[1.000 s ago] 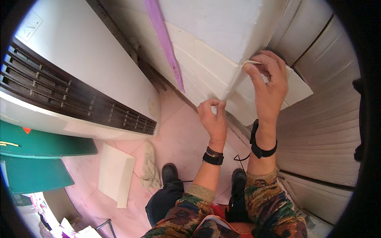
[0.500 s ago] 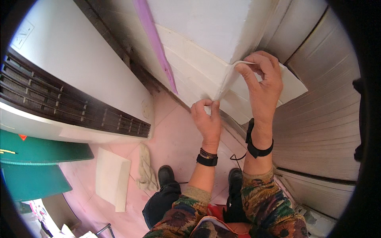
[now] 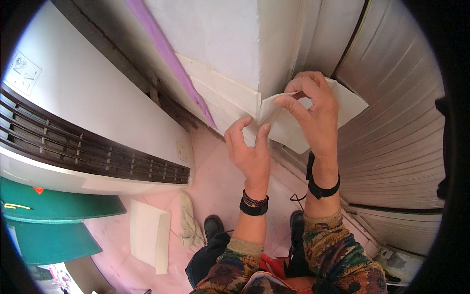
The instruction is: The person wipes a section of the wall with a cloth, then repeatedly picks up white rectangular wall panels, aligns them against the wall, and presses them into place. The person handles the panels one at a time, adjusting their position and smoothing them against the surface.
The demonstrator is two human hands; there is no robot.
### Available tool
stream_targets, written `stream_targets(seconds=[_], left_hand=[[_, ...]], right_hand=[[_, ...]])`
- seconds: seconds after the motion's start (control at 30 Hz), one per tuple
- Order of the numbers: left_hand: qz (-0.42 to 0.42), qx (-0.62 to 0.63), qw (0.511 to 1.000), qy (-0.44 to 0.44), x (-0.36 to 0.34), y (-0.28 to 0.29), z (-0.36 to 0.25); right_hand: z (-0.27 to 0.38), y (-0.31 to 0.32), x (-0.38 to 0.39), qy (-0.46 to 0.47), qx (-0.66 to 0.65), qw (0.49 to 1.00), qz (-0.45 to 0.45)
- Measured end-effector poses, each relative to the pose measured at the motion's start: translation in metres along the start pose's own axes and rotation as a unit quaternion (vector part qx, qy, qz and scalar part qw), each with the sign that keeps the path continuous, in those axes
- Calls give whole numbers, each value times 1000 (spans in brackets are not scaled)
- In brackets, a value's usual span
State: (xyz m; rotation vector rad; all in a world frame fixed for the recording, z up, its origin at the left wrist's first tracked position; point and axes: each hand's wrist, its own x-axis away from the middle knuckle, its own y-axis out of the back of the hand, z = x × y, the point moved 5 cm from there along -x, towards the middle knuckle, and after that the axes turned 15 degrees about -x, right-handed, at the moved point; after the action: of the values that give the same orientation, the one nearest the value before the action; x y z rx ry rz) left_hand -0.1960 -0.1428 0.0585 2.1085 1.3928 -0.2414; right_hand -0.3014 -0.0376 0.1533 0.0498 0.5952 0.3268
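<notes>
A thin white sheet [image 3: 293, 125] is folded around the wall corner, its loose side standing off the wall on the right. My right hand [image 3: 318, 108] pinches the upper edge of that loose side between thumb and fingers. Lower down by the corner is my left hand [image 3: 249, 152], its thumb and index finger apart. Those fingertips are close to the sheet's fold; whether they touch it I cannot tell. On the left wall face lies the sheet's other part [image 3: 215, 81], running up to a purple strip [image 3: 171, 59].
A tall white appliance [image 3: 112, 88] with a dark grille stands at left. On the pink tiled floor lie a cream panel piece [image 3: 147, 232] and a pale glove-like cloth [image 3: 188, 220]. Green containers [image 3: 54, 201] are at lower left; a ribbed grey door [image 3: 387, 127] is on the right.
My left thumb and index finger have parted from a pinch at the corner. My right hand still holds the sheet's edge, having moved slightly left and lower. The view has shifted.
</notes>
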Motion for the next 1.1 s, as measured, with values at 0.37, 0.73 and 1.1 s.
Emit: stream_targets(seconds=[0.37,0.73,1.1], left_hand=[[240,1,971,-21,-76,24,-8],[129,-51,983,-117,-70,24,-29],[187,-19,978,-94,-70,23,-28]], right_hand=[[4,25,-9,16,10,996,82],[11,11,3,12,-13,998,57],[4,4,3,33,4,999,-25]])
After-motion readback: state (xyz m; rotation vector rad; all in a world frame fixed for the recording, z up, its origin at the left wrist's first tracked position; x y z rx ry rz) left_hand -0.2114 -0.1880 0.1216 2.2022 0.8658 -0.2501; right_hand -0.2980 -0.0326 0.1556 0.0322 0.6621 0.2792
